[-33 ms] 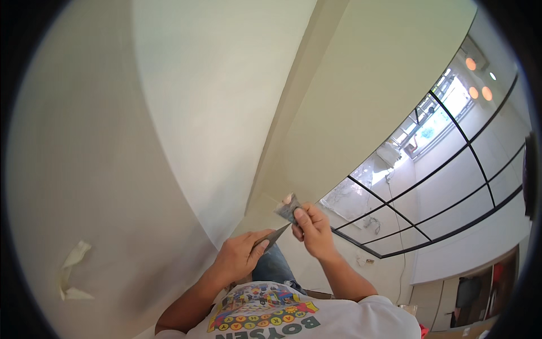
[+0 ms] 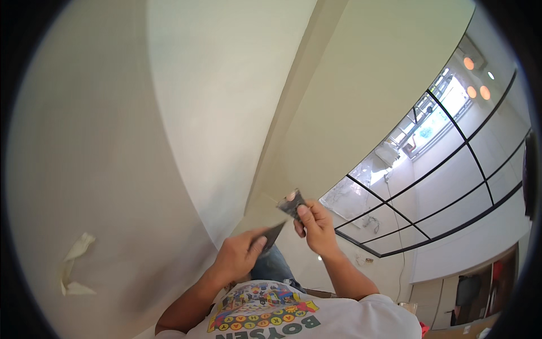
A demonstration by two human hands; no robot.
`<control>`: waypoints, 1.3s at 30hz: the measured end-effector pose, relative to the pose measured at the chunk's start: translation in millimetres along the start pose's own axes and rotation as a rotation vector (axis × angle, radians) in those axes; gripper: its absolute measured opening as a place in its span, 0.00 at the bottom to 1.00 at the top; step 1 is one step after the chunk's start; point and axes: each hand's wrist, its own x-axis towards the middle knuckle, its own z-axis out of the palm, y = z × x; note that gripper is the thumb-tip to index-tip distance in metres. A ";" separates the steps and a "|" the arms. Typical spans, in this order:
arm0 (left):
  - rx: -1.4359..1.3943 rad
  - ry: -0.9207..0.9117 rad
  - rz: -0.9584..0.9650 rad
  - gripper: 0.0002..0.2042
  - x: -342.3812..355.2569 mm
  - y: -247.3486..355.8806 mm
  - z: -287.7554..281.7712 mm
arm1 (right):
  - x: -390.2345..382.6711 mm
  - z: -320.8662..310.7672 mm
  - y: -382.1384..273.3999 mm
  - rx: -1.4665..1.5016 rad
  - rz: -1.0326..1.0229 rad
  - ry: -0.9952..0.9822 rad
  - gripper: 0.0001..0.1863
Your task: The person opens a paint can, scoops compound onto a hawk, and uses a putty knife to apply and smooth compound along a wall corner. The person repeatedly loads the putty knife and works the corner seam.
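My left hand (image 2: 241,255) is closed round a dark, flat-bladed putty knife (image 2: 273,235), its pointed corner angled up toward the other hand. In my right hand (image 2: 317,227) is a small, stained putty knife (image 2: 290,204), gripped between thumb and fingers. A pale dab of putty (image 2: 291,196) sits near the end of its blade. The two blades are close together, with a narrow gap between them. Both handles are mostly hidden by my fingers.
Ahead rise pale walls (image 2: 226,85) with a corner edge. To the right hangs a black-barred mirror or glass panel (image 2: 440,175). A torn strip of tape (image 2: 73,265) clings to the surface at left. An open cabinet (image 2: 480,291) stands at the lower right.
The two blades, nearly touching at the tip before, are now slightly apart. My right hand's knife has tilted and risen a little. The view has shifted slightly.
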 end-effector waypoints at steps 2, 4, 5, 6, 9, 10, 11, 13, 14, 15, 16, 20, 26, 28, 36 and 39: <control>-0.343 0.167 -0.351 0.16 -6.6 -10.4 3.2 | -10.8 0.6 -11.9 -0.314 -0.289 -0.021 0.12; -1.026 0.183 -0.434 0.16 -9.3 -19.3 -1.8 | -16.3 2.7 -16.2 -0.788 -0.675 -0.078 0.20; -1.366 0.167 -0.449 0.16 -9.9 -21.3 -2.0 | -22.1 5.0 -15.1 -0.835 -0.701 -0.145 0.22; -1.360 0.145 -0.491 0.16 -11.3 -22.1 -3.2 | -29.9 8.3 -12.8 -0.874 -0.702 -0.175 0.24; -1.347 0.116 -0.448 0.17 -12.5 -14.4 -2.8 | -38.7 8.8 -4.9 -0.988 -0.724 -0.171 0.27; -1.322 0.128 -0.446 0.17 -15.0 -9.5 -1.9 | -42.7 7.5 -1.9 -1.036 -0.701 -0.146 0.27; -1.319 0.112 -0.391 0.17 -18.0 -4.4 -3.1 | -45.7 4.9 -0.3 -1.058 -0.676 -0.135 0.26; -1.304 0.121 -0.443 0.17 -26.2 5.1 -6.9 | -51.4 -0.3 4.2 -1.052 -0.671 -0.117 0.25; -1.283 0.135 -0.481 0.17 -27.9 10.0 -8.5 | -53.4 -3.6 6.0 -1.088 -0.621 -0.115 0.24; -1.275 0.107 -0.416 0.17 -30.3 12.7 -10.7 | -54.6 -7.6 6.8 -1.231 -0.632 -0.138 0.22; -1.240 0.107 -0.395 0.17 -33.9 14.9 -15.2 | -56.7 -8.8 8.0 -1.202 -0.566 -0.152 0.22; -0.967 0.082 -0.397 0.18 -29.4 8.8 -33.8 | -58.0 -14.2 0.7 -0.991 -0.376 -0.049 0.25; -0.906 -0.026 -0.423 0.17 -16.9 -3.8 -42.8 | -55.4 -15.7 -52.0 -1.006 -0.624 -0.308 0.19; -0.882 -0.063 -0.446 0.17 -4.9 -1.7 -33.4 | -49.1 -18.1 -65.6 -1.106 -0.640 -0.344 0.21; -0.732 0.206 -0.418 0.15 53.7 -8.6 -4.5 | 10.9 -100.6 -5.2 -1.164 -0.503 -0.350 0.19; -0.717 0.367 -0.295 0.14 58.0 -20.5 -8.7 | 34.2 -136.9 47.0 -0.025 0.102 -0.216 0.17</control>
